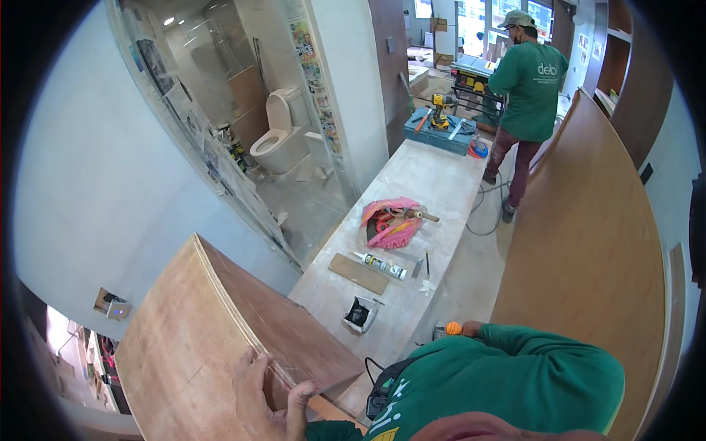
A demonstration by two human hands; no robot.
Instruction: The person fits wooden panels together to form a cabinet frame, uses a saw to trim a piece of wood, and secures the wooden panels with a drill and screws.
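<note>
My left hand (266,393) is closed over the edge of a plywood box (184,338), its thumb and fingers on either side of that edge. The box stands at the left, tilted in view, with a darker inner face. At the lower middle, my right hand (472,329) is bent in by the bench's near right edge. It closes on a small orange, rounded thing (454,328) whose kind I cannot make out. On the pale workbench (397,176) lie a sealant tube (382,265), a wooden strip (358,274), a small open box with black lining (359,314) and a pencil-like stick (427,262).
Farther along the bench are a pink bag of tools (393,223) and a blue toolbox (440,134) with a yellow drill (440,110) on top. A co-worker in green (533,88) stands beyond. A large wooden panel (581,242) leans at the right. A toilet (282,132) shows through a doorway.
</note>
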